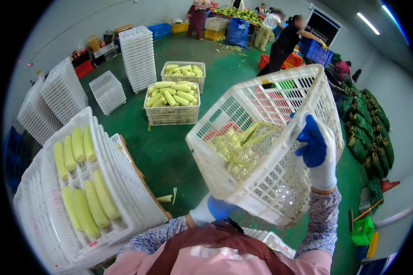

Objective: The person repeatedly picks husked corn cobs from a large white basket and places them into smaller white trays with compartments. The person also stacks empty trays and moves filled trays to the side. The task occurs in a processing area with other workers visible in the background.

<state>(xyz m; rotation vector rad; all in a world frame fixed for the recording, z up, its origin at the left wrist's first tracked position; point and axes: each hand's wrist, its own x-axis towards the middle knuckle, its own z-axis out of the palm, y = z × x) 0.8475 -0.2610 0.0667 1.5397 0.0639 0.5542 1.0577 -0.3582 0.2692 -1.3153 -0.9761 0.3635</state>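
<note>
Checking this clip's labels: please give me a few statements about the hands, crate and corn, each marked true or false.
1. Both hands hold a white crate in the air. True: the right hand grips its upper side, the left hand its lower corner.
2. The hands are bare. False: both wear white gloves with blue palms.
3. The held crate is tipped, with husks and corn seen through its mesh. True.
4. The tray at the left is empty. False: peeled corn cobs lie in its compartments.
5. The two crates of corn on the green floor are blue. False: they are white.
</note>
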